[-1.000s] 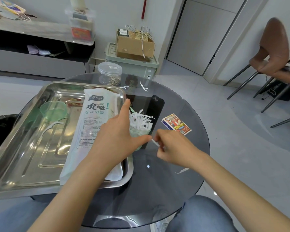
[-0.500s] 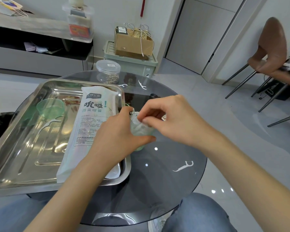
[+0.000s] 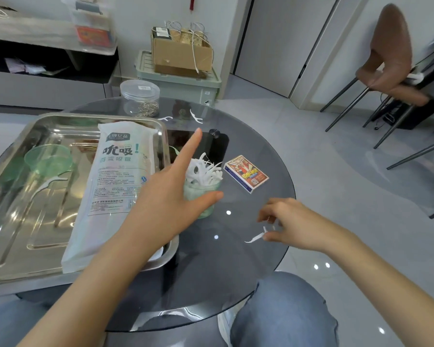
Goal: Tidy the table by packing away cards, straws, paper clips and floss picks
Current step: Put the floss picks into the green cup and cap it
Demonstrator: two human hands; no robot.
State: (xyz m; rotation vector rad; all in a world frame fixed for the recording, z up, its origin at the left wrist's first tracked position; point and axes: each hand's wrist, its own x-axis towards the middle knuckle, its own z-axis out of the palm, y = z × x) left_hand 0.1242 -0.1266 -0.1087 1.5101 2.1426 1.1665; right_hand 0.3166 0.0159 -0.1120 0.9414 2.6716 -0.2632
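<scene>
My left hand (image 3: 166, 196) wraps a clear green cup (image 3: 198, 194) stuffed with white floss picks (image 3: 206, 170), thumb in front and index finger stretched out past it. My right hand (image 3: 293, 224) pinches the head of one loose floss pick (image 3: 254, 238) lying on the glass table (image 3: 211, 271) near its right front edge. A boxed deck of cards (image 3: 246, 174) lies just right of the cup. The white straw pack (image 3: 115, 181) rests in the steel tray (image 3: 15, 136). At the far side stands a jar of paper clips (image 3: 139, 98).
Two more floss picks (image 3: 195, 115) (image 3: 165, 118) lie beyond the tray, near the jar. Inside the tray are another floss pick (image 3: 49, 182) and a green lid (image 3: 48, 157). A brown chair (image 3: 391, 58) stands at the right; a cardboard box (image 3: 181, 53) sits behind the table.
My right hand has left the top of the cup and dropped to the table's right front, where it now pinches the loose floss pick. My left hand's index finger has straightened.
</scene>
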